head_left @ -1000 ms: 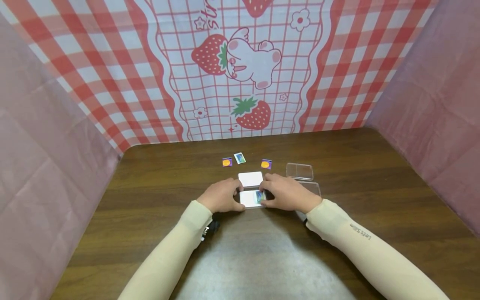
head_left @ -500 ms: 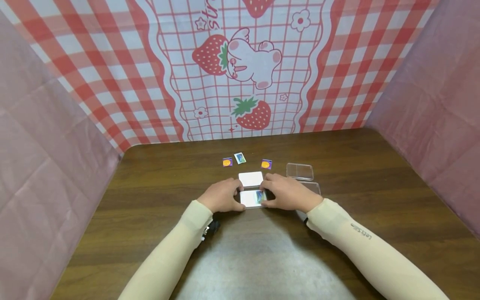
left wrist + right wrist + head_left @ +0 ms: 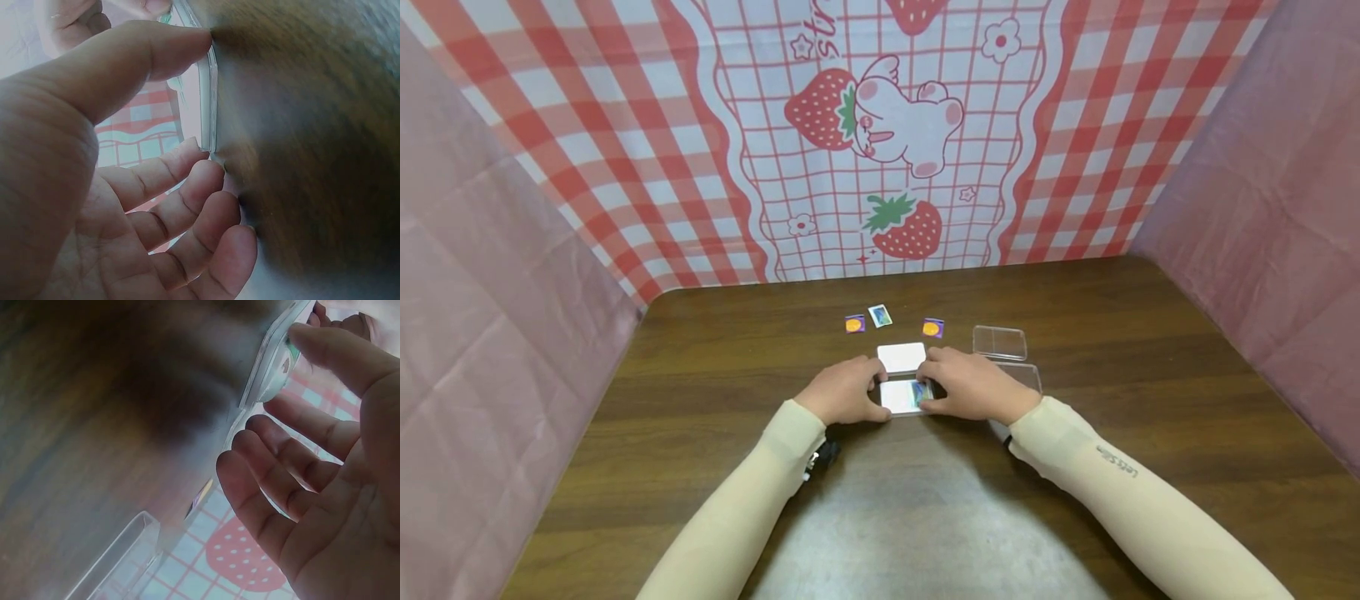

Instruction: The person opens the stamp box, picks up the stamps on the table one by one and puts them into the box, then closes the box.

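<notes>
Overall, a red-and-white strawberry cloth [image 3: 895, 133] rises beyond both hands, and a brown wooden table [image 3: 700, 375] extends beneath them. The left hand [image 3: 845, 392] and right hand [image 3: 977, 387] — thumbs along the near edge, fingertips at the far edge — grip opposite ends of a flat white block [image 3: 895, 398] lying between them. Two clear shells [image 3: 999, 342] rest beyond the right hand's wrist, the nearer partly hidden by that hand. A white slab [image 3: 902, 358] lies just past the gripped block, near both hands' fingertips. Smallest are the pictures: one purple-and-orange card [image 3: 854, 324] ahead of each hand, a blue-green card [image 3: 880, 316] between them, and a blue-green print [image 3: 919, 393] on the block beside the right thumb.
</notes>
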{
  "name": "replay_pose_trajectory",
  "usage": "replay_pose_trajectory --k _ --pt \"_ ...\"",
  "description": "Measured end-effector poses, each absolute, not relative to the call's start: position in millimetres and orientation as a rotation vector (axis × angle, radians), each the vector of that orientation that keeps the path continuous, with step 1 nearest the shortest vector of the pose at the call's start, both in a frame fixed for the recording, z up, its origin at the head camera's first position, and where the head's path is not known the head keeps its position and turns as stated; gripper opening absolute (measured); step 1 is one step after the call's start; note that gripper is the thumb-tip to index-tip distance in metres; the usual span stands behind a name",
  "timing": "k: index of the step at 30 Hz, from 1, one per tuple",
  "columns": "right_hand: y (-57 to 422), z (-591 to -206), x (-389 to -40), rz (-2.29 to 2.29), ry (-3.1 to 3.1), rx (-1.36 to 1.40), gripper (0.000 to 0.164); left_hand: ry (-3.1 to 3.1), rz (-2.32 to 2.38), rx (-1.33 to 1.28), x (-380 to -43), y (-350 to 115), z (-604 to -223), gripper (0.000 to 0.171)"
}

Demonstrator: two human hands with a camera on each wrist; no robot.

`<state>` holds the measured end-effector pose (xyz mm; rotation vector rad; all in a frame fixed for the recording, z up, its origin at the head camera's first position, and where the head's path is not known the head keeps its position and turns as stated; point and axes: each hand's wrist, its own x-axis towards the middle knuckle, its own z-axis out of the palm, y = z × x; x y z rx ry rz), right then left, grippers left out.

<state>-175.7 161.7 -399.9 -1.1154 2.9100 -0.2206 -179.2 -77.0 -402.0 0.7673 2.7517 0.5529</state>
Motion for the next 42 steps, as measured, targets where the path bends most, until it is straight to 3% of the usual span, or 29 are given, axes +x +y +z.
replay_pose_trajectory --k 9,42 --pt "169.2 -390.1 -179.3 -0.275 2.913 -1.065 0.047 2.750 0.562 0.768 -180.4 -77.3 -403.3 0.046" --pt "192.2 -381.2 -210.8 -0.432 2.977 -0.860 0.047 2.739 0.611 0.735 -179.3 -79.1 -406.8 0.048"
